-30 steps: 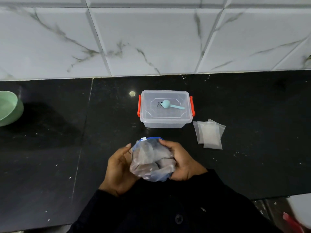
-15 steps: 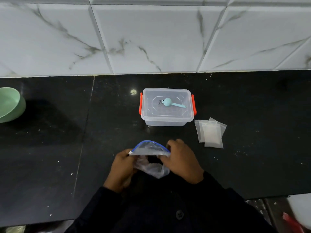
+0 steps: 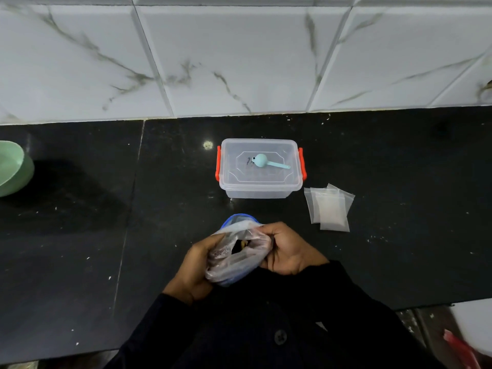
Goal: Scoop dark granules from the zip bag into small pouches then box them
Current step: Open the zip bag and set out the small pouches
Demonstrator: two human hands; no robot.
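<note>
**Black counter, zip bag held in 2 hands**

On the black counter (image 3: 80, 262) under marble tiles, a green bowl (image 3: 12, 169) sits at 9 o'clock. Near 6 o'clock, the left hand (image 3: 197, 267) and right hand (image 3: 288, 251) are both clamped on the zip bag (image 3: 237, 251). At 12 o'clock the lidded box (image 3: 259, 187) carries a blue scoop (image 3: 266, 162); empty pouches (image 3: 330, 207) lie at 2 o'clock.

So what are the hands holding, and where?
Both hands, left hand and right hand, grip the zip bag by its sides near the open mouth.

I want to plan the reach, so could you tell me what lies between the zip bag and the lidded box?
Only bare black counter lies between the zip bag and the box in the head view.
</note>
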